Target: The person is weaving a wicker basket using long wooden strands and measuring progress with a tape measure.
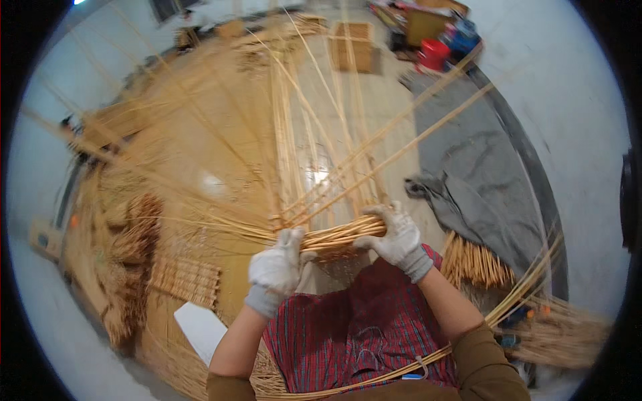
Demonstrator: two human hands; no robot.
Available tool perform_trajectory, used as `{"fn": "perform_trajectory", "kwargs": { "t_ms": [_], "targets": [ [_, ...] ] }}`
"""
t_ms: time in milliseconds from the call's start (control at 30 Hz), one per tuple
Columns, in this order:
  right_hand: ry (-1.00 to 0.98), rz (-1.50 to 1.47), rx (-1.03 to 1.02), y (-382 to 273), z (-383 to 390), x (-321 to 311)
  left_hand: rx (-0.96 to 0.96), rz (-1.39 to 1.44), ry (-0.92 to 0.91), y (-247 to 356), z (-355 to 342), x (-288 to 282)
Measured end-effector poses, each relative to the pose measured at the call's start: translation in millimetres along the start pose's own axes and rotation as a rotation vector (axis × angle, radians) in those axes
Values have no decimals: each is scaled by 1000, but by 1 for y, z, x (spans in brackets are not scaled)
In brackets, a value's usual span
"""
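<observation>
In front of my lap is a partly woven wicker piece, a thick band of tan rods with long upright stakes fanning out away from me. My left hand, in a white glove, grips the band's left end, where many thin rods stick out to the left. At the right end my right hand, gloved too, holds the band with its thumb on the near side and fingers over the far side. The undersides of both grips are hidden. A red checked cloth covers my lap.
Grey cloth lies along the right wall, beside a bundle of cut rods. Long rods curve round my right side. Brown bundles and a woven panel lie left. A wicker box and red bucket stand far off.
</observation>
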State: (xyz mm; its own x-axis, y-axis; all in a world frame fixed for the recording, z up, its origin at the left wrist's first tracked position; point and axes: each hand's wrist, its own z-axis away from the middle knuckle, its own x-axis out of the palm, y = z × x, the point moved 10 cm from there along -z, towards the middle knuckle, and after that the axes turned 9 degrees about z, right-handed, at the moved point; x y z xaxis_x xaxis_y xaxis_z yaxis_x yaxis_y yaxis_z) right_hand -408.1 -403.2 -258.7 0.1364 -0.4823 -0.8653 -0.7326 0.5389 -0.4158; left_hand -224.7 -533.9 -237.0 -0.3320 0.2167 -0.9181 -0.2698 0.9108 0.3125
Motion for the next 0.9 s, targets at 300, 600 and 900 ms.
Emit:
{"fn": "perform_trajectory", "kwargs": {
  "t_ms": [300, 600, 900],
  "targets": [
    [81, -99, 13, 10, 11, -3, -135, 41, 85, 2, -12, 12],
    [-41, -190, 9, -1, 53, 14, -252, 28, 121, 8, 44, 9],
    [-17, -124, -138, -14, 132, -6, -269, 108, -22, 37, 124, 32]
  ]
}}
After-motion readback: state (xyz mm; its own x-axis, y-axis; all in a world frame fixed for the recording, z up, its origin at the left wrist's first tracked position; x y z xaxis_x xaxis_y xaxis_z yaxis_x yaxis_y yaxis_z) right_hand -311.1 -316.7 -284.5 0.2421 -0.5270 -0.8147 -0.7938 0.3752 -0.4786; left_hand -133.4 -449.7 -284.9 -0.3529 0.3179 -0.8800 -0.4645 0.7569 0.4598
